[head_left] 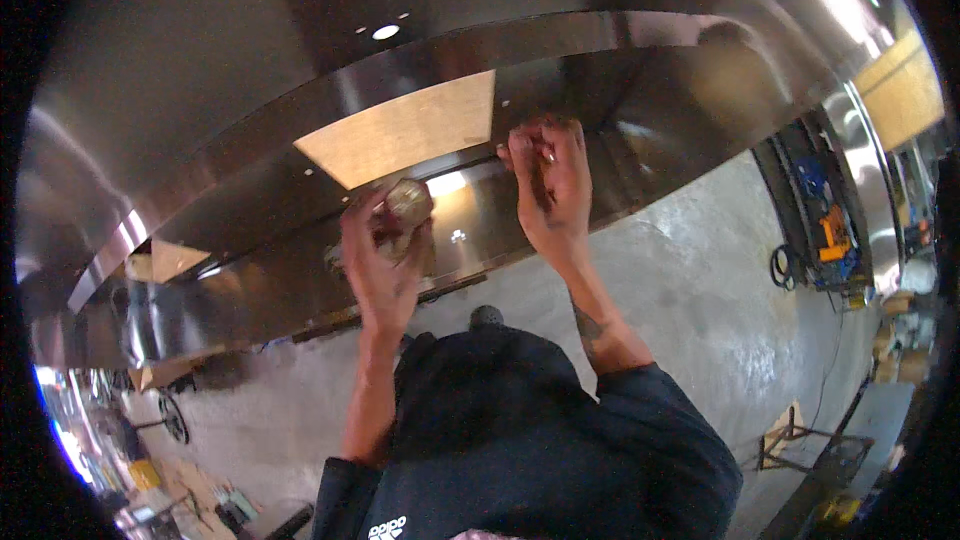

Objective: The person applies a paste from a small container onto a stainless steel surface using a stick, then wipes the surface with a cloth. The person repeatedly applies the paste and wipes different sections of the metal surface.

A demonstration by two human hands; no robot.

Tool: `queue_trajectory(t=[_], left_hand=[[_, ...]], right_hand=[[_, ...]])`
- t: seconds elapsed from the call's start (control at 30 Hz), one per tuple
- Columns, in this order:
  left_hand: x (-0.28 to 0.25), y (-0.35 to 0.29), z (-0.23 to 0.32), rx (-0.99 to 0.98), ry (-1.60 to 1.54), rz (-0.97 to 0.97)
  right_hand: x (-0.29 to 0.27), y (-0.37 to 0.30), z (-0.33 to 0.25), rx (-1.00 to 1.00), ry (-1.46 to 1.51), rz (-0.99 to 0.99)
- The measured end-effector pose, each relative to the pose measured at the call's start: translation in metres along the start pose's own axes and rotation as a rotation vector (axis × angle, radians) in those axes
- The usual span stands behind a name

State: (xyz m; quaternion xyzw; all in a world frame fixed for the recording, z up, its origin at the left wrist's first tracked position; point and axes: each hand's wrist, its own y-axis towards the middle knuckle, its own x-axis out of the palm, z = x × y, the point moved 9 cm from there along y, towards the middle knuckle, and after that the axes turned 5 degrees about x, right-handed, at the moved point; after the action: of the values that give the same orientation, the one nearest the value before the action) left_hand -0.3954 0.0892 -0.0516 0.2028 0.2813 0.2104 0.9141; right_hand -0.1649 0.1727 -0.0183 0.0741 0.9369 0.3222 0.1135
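Observation:
My left hand (pixel 383 262) is closed round a small, rounded, yellowish, shiny thing (pixel 408 202); blur and my fingers hide what kind it is. My right hand (pixel 553 180) is raised to the right of it, its fingers curled in together. A small light spot shows between those fingertips, too small to name. Both hands are in front of a large piece of brushed sheet metal (pixel 230 50) with a folded lip. A light wooden panel (pixel 405 130) shows just beyond my hands, between the metal edges.
At the right, a dark shelf cart (pixel 800 190) holds an orange tool (pixel 832 237) and blue items. A small dark metal stand (pixel 815 440) is on the grey concrete floor (pixel 690 290) at the lower right. Clutter and a dark wheel (pixel 172 417) lie at the lower left.

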Motion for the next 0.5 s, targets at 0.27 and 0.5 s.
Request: queue_trajectory(t=[0.27, 0.5], left_hand=[[0.010, 0.006, 0.038, 0.317, 0.068, -0.019], [0.013, 0.003, 0.052, 0.407, 0.068, 0.010]], right_hand=[[0.015, -0.036, -0.049, -0.077, -0.189, -0.159], [0.026, -0.043, -0.046, -0.067, -0.267, -0.229]])
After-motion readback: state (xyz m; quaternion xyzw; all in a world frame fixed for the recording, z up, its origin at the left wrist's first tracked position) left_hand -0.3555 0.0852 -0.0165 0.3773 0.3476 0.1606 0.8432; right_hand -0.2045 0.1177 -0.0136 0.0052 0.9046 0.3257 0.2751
